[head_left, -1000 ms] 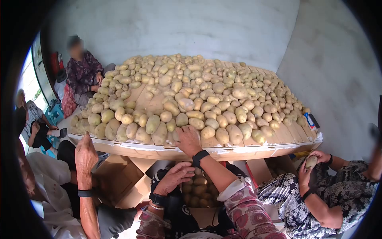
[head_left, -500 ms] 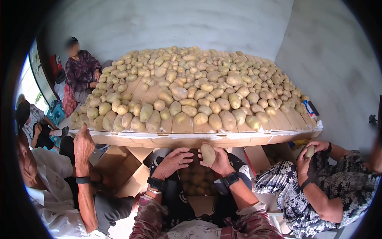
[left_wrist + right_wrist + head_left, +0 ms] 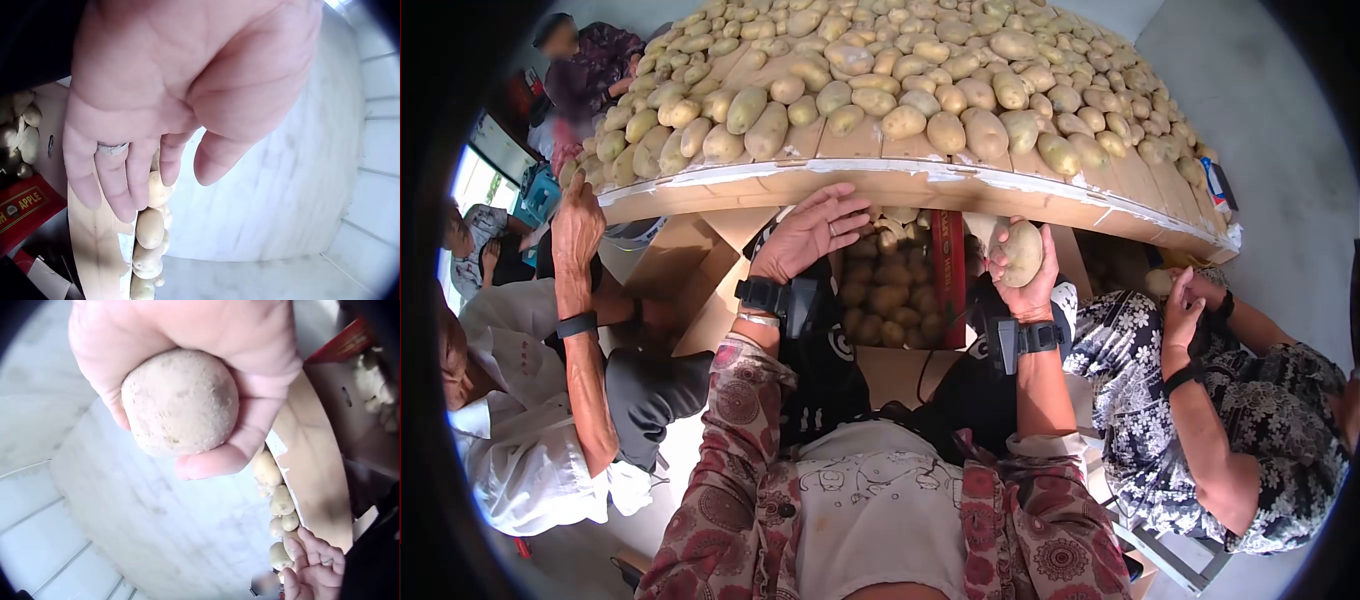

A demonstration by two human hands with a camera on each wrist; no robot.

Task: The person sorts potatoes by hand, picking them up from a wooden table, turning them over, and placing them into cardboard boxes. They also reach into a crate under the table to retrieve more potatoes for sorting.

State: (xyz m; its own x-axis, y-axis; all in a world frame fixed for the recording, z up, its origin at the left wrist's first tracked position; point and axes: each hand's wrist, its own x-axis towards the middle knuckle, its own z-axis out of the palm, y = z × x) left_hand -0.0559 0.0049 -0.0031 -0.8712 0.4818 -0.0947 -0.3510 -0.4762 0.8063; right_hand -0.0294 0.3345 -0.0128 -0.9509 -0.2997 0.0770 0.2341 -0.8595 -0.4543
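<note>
My right hand (image 3: pixel 1034 288) holds a large pale potato (image 3: pixel 1021 252) above my right knee, to the right of the box under the table. In the right wrist view the fingers curl round this potato (image 3: pixel 181 403), its rough, speckled skin facing the camera. My left hand (image 3: pixel 808 238) is raised in front of the table's cardboard edge (image 3: pixel 800 184), fingers extended and nothing in it. A ring shows on one finger of that hand (image 3: pixel 162 94) in the left wrist view. Between my knees, a box with a red side panel (image 3: pixel 949 270) contains many potatoes (image 3: pixel 888 290).
Many potatoes (image 3: pixel 900 122) cover the table above, up to its front edge. A person in white (image 3: pixel 520 400) sits close on the left, one in a flowered dress (image 3: pixel 1155 370) close on the right. Another cardboard box (image 3: pixel 685 262) stands beneath the table's left part.
My right hand has left the row of potatoes at the table's edge and drawn back with one, then moved right. My left hand has opened outward. The head view has tilted down.
</note>
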